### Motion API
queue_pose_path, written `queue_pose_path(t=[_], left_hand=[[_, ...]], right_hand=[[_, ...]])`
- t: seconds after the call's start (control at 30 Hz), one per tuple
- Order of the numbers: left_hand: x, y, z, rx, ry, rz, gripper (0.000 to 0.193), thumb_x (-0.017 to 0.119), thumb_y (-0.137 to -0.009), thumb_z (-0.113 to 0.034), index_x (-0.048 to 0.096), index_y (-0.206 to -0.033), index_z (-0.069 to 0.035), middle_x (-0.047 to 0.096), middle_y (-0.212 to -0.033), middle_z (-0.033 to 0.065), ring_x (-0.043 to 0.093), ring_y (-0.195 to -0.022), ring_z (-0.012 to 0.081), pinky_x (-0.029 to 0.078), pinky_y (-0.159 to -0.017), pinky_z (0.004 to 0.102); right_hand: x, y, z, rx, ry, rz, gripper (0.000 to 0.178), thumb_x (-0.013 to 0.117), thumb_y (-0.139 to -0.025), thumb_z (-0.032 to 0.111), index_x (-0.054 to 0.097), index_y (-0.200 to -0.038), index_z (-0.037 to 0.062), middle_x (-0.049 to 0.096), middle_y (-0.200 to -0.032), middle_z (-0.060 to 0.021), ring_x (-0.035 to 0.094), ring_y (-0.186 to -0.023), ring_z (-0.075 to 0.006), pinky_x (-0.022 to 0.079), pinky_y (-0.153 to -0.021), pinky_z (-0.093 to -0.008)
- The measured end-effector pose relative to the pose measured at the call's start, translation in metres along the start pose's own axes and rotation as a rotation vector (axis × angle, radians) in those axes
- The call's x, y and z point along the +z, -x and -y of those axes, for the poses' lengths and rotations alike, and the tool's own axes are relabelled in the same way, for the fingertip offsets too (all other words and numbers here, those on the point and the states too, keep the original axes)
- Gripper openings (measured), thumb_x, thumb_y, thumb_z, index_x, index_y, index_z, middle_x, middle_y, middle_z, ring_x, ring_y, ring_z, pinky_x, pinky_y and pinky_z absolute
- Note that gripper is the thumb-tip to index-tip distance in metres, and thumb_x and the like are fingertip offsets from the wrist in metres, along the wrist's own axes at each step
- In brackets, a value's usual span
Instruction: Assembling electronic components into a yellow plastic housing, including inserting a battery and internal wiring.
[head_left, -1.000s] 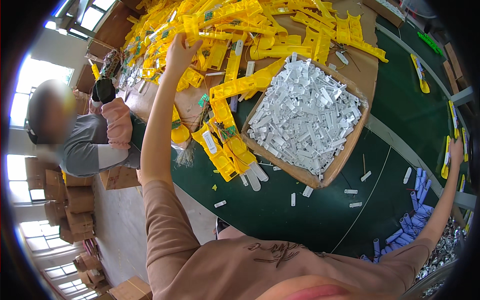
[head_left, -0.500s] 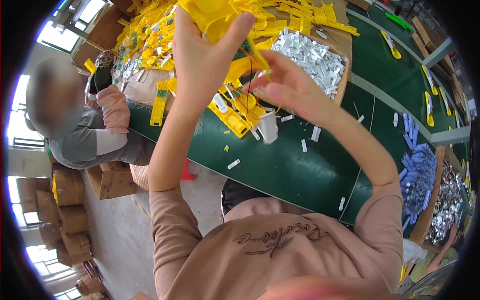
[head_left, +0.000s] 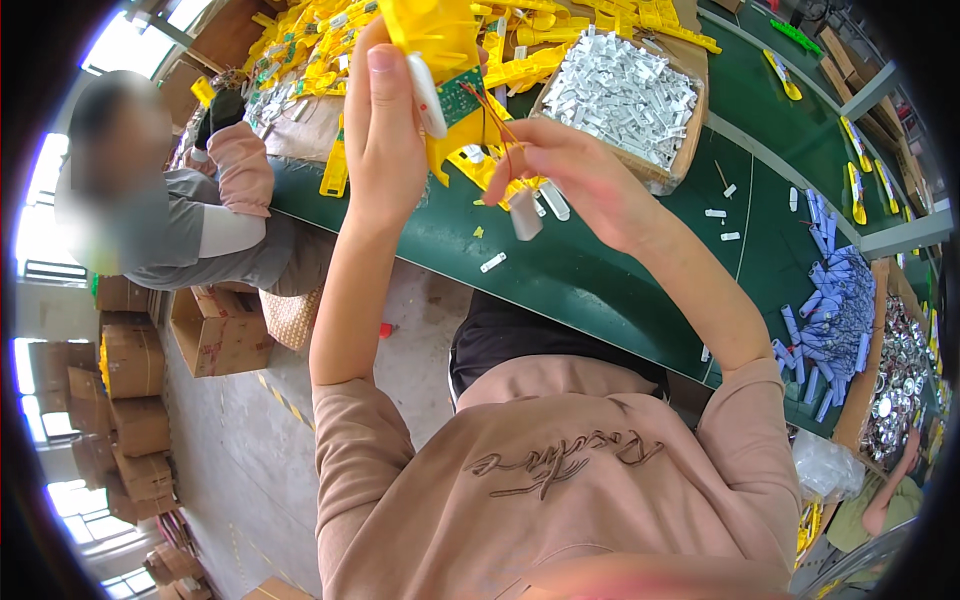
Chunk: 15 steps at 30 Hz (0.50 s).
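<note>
Raised over the near side of the table, my left hand (head_left: 385, 145) is closed around a yellow plastic housing (head_left: 430, 35). A green circuit board (head_left: 460, 97) shows on it, beside a white oval part (head_left: 427, 95) near my thumb. Thin red wires (head_left: 492, 113) run from the board to my right hand (head_left: 585, 175), whose fingers are pinched on them. Just below those fingers is a pale grey-white block-shaped piece (head_left: 526, 214); I cannot tell whether it hangs or stands. A slim white plastic piece (head_left: 554, 200) lies next to it.
A cardboard box of small white parts (head_left: 620, 95) stands beyond my right hand. Yellow housings (head_left: 310, 60) are heaped at the far left. Blue cylinders (head_left: 835, 300) and a box of shiny metal parts (head_left: 895, 390) are at the right. Another person (head_left: 190, 220) sits at the left.
My left hand has turned the housing, so the circuit board and white oval part now show. The right hand has moved slightly lower, with the wires drawn between both hands. The view has shifted somewhat.
</note>
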<state>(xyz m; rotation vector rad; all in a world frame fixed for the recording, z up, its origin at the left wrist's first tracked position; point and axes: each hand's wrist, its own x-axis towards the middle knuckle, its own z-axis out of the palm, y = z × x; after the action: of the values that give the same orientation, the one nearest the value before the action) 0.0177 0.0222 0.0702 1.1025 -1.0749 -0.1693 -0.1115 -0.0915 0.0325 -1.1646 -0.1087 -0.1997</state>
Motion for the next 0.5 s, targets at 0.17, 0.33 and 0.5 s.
queue_pose_path(t=[0.17, 0.33, 0.5], left_hand=[[-0.012, 0.002, -0.011, 0.111, -0.13, -0.01, 0.049, 0.027, -0.092, -0.043, 0.037, -0.115, -0.001, 0.057, -0.093, 0.0151, 0.058, -0.078, 0.0207, 0.048, -0.072, 0.0314], [-0.023, 0.009, -0.014, 0.109, -0.198, -0.071, 0.05, 0.028, -0.093, -0.043, 0.037, -0.118, -0.001, 0.056, -0.094, 0.0125, 0.057, -0.08, 0.0179, 0.046, -0.072, 0.0283], [-0.021, 0.012, -0.014, 0.168, -0.476, -0.171, 0.047, 0.03, -0.093, -0.041, 0.041, -0.117, -0.002, 0.05, -0.092, 0.0035, 0.047, -0.076, 0.0068, 0.038, -0.065, 0.0205]], right_hand=[[-0.008, 0.017, 0.007, 0.123, 0.204, 0.06, 0.02, 0.056, -0.081, 0.017, 0.059, -0.095, 0.002, 0.06, -0.079, -0.0045, 0.057, -0.073, -0.0114, 0.043, -0.066, -0.0227], [-0.012, 0.027, 0.027, 0.025, 0.661, -0.072, 0.021, 0.055, -0.082, 0.015, 0.059, -0.098, 0.0026, 0.059, -0.079, -0.0034, 0.056, -0.072, -0.0072, 0.042, -0.058, -0.0195], [-0.012, 0.039, 0.064, -0.339, 1.126, -0.132, 0.021, 0.049, -0.086, 0.012, 0.057, -0.102, 0.0006, 0.058, -0.09, -0.0037, 0.046, -0.067, -0.0069, 0.038, -0.06, -0.0206]])
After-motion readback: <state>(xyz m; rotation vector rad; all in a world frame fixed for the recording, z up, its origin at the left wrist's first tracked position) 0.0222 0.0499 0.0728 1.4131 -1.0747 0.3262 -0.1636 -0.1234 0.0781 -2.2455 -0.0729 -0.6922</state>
